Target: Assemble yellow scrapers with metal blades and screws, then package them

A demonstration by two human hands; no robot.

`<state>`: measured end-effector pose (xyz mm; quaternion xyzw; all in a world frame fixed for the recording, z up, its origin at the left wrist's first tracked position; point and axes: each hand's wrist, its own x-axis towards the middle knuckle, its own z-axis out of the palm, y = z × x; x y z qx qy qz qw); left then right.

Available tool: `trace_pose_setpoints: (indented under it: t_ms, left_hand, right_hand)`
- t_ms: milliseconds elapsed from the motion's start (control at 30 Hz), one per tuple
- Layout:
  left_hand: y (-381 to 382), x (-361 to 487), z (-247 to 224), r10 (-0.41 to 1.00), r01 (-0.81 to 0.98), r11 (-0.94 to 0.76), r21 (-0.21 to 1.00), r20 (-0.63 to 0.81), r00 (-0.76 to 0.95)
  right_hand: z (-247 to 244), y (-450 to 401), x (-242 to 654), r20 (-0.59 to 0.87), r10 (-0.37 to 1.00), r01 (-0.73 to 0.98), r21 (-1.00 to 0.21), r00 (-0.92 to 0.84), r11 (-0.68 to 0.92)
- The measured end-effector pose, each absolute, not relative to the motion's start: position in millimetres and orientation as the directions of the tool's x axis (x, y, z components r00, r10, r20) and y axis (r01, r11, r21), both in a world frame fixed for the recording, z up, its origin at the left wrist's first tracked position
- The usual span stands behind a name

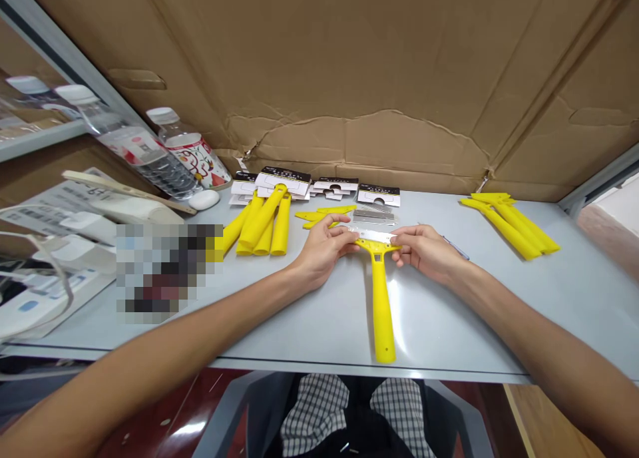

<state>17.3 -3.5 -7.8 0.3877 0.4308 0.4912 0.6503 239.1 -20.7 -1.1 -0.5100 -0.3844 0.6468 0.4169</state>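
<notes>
A yellow scraper (382, 305) lies with its long handle toward me and its wide head away from me. Along the head sits a bare metal blade (373, 235). My left hand (323, 248) pinches the blade and head at the left end. At the right end, my right hand (424, 250) has its thumb and fingers closed on the same head. Just beyond my hands are several loose metal blades (374, 215) and yellow head pieces (319, 214). The fingertips partly cover the ends of the scraper's head.
Yellow scrapers (264, 225) with card tags (283, 180) are piled at left. More cards (378, 195) lie along the cardboard wall (349, 65). Yellow handles (519, 225) rest at right, near a pen (456, 247). Bottles (192, 148) and a white mouse (204, 200) stand at back left.
</notes>
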Motion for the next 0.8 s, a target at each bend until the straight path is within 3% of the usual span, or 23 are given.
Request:
trace_pose_setpoints:
  t_ms: [233,367,467,567,667,800]
  left_hand:
    - [-4,19,-7,0.964,-0.299,0.253,0.920,-0.215,0.154]
    - [2,15,-4,0.956,-0.204,0.242,0.949,-0.198,0.216]
    - [15,4,5,0.973,-0.045,0.099,0.994,-0.087,0.216]
    - [34,-15,16,0.986,0.156,-0.146,0.977,0.130,0.107]
    - [49,-33,20,0.899,0.475,-0.427,0.769,0.417,0.132]
    - [59,-44,6,0.839,0.724,-0.523,0.450,0.423,0.343]
  right_hand:
    - [-1,-24,236,-0.210,0.975,-0.071,-0.974,-0.072,-0.215]
    - [-4,-24,239,-0.151,0.986,-0.013,-0.988,-0.068,-0.152]
    - [-3,-22,243,-0.144,0.988,-0.001,-0.990,-0.064,-0.144]
    - [3,-20,247,-0.117,0.993,-0.015,-0.993,-0.030,-0.117]
    - [8,-17,250,-0.089,0.996,-0.033,-0.995,-0.012,-0.090]
    - [10,-16,252,-0.092,0.996,-0.041,-0.995,-0.008,-0.092]
